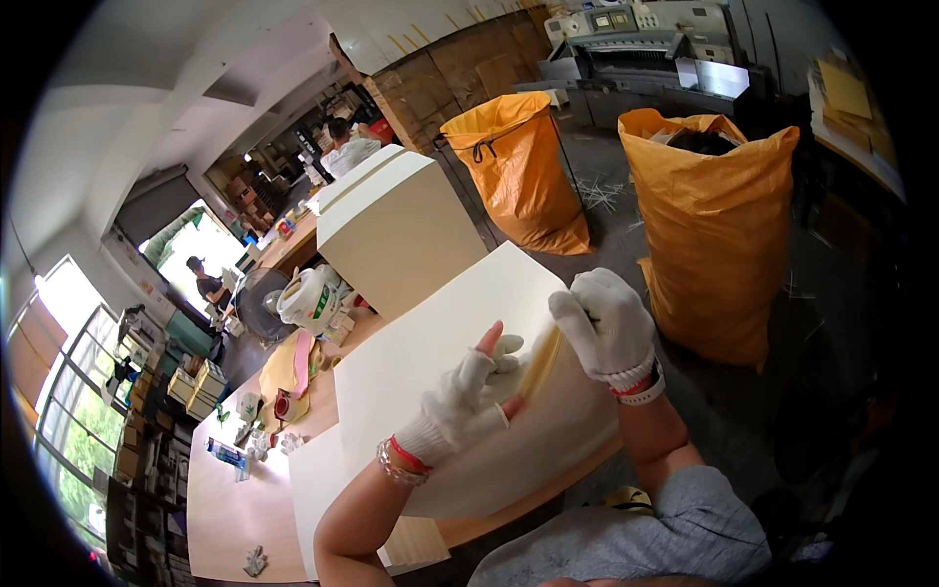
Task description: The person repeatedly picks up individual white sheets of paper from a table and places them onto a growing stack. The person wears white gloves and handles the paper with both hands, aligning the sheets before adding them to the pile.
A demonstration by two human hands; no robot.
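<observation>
A large white paper sheet (440, 323) lies on a stack in front of me, its right side bending upward. My right hand (606, 328), in a white knit glove, is closed at that raised right edge and appears to pinch it; the fingertips are partly hidden. My left hand (465, 396) hovers over or rests on the sheet, fingers apart, holding nothing. Its glove leaves the thumb and index fingertips bare. Between both hands runs a blurred tan strip (541, 364); whether it is the sheet's edge or a separate thing cannot be made out.
Beyond the sheet stands a tall cream paper stack (401, 235). Two orange sacks, one farther (523, 176) and one nearer (709, 235), stand at the right. A white bag (308, 298), a blue can (226, 452) and a crumpled piece (255, 561) occupy the wooden table (220, 509). Other people are farther back.
</observation>
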